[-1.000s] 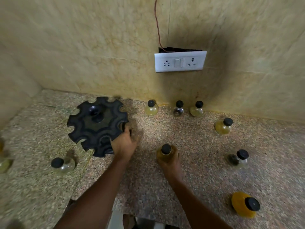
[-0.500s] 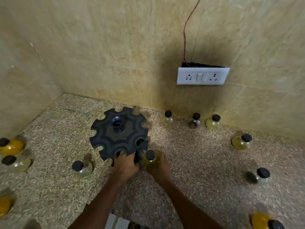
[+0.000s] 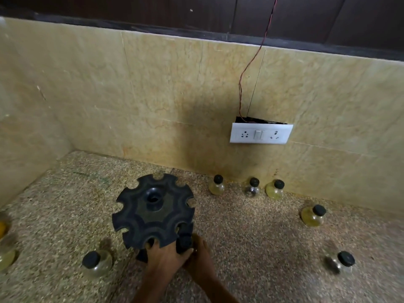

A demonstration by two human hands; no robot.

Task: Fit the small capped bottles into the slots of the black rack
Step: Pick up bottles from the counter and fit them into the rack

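The round black rack point(image 3: 153, 213) with notched slots around its rim stands on the speckled counter. My left hand point(image 3: 162, 256) grips its near edge. My right hand point(image 3: 200, 256) holds a small bottle against the rack's near right slot; only the bottle's black cap point(image 3: 184, 241) shows, the body is hidden by my hands. Loose capped bottles stand around: one near left point(image 3: 96, 262), three by the back wall point(image 3: 216, 185) point(image 3: 253, 187) point(image 3: 275, 189), and two at the right point(image 3: 313, 216) point(image 3: 340, 262).
The counter point(image 3: 251, 237) meets tiled walls at the back and left. A white socket plate point(image 3: 261, 134) with a red wire hangs on the back wall. Blurred yellowish bottles point(image 3: 5, 252) sit at the far left edge.
My right hand carried the bottle from the open counter up to the rack's near right slot. My left hand stayed on the rack's edge. The camera tilted upward.
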